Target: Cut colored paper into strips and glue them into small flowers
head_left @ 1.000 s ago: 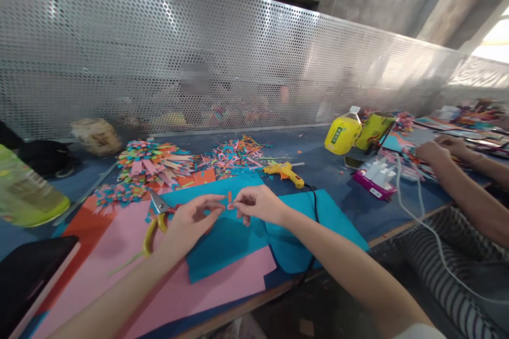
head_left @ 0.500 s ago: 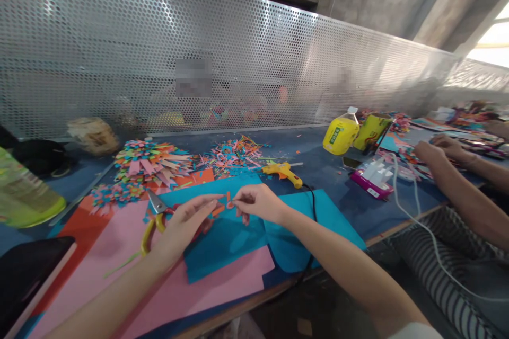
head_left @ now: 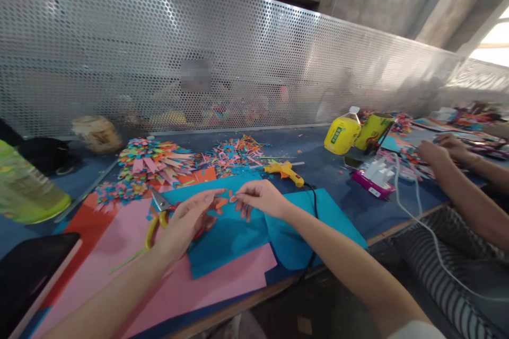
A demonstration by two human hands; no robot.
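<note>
My left hand [head_left: 194,217] holds a small orange paper piece [head_left: 221,203] at its fingertips, thumb and fingers curved. Facing it, my right hand [head_left: 260,198] pinches a little curled orange paper strip [head_left: 233,198]. Both hands hover over a blue sheet [head_left: 230,238] that lies on pink paper [head_left: 159,302]. Scissors [head_left: 159,202] with yellow and red handles lie partly hidden beneath my left hand. Beyond my right hand rests a yellow glue gun [head_left: 285,172], its black cord trailing under my right forearm.
Paper-strip clusters [head_left: 153,161] and loose colourful strips [head_left: 236,153] lie farther back. A yellow bottle [head_left: 342,132] and a purple power strip [head_left: 373,183] stand to the right, near another person's hands [head_left: 445,151]. A green-yellow bottle [head_left: 27,185] and a dark device [head_left: 35,275] are at left.
The fingers of my left hand have spread slightly around the orange piece. My right hand stays nearly in place, still pinching the curled strip. The view has shifted a little.
</note>
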